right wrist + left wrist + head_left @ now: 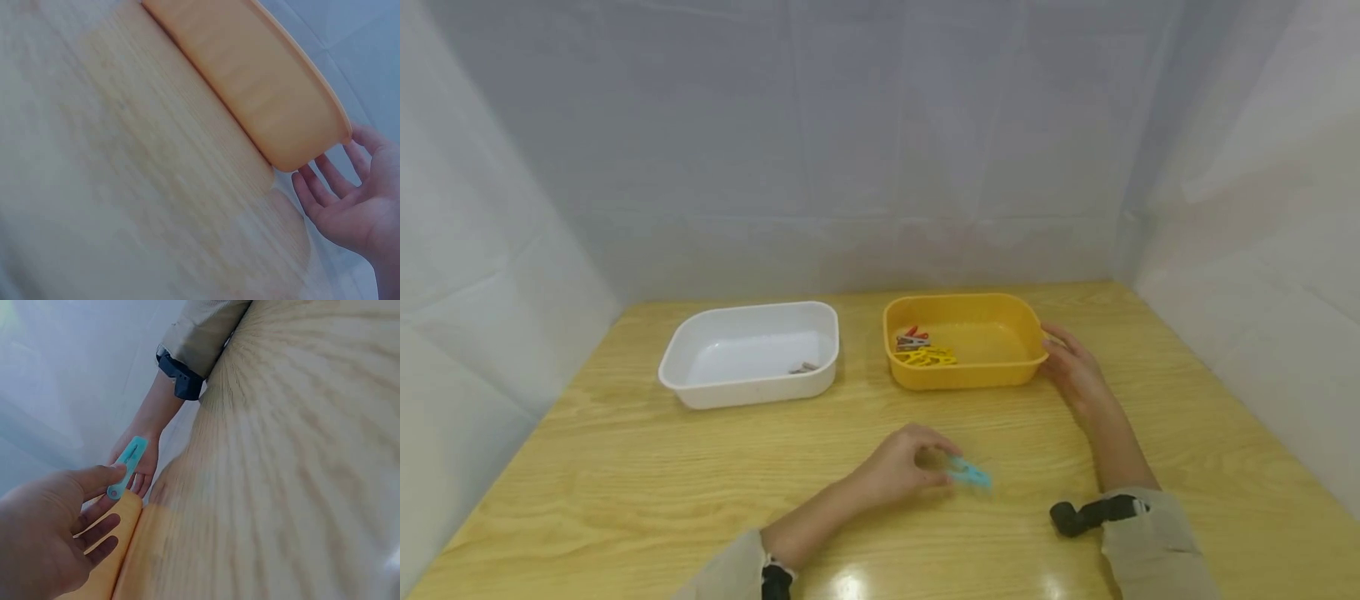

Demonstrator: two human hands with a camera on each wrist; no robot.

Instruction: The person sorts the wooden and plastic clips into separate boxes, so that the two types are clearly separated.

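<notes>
My left hand [943, 468] hovers over the wooden table [625, 483] near the front and pinches a light blue clothespin [970, 475] by one end. In the left wrist view the thumb lies on the blue clothespin [127, 465], with the other fingers [100, 528] spread below it. My right hand [1063, 354] rests with straight fingers against the right end of a yellow bin [962, 377]. In the right wrist view its fingertips [325, 181] touch the yellow bin's [262, 94] corner. Inside the bin lie red clothespins [912, 337] and yellow clothespins [927, 357].
A white bin [760, 392] stands left of the yellow one, with one dark clothespin [803, 367] inside. White sheets wall off the table's back and both sides. A black wrist strap [1086, 514] sits on my right forearm.
</notes>
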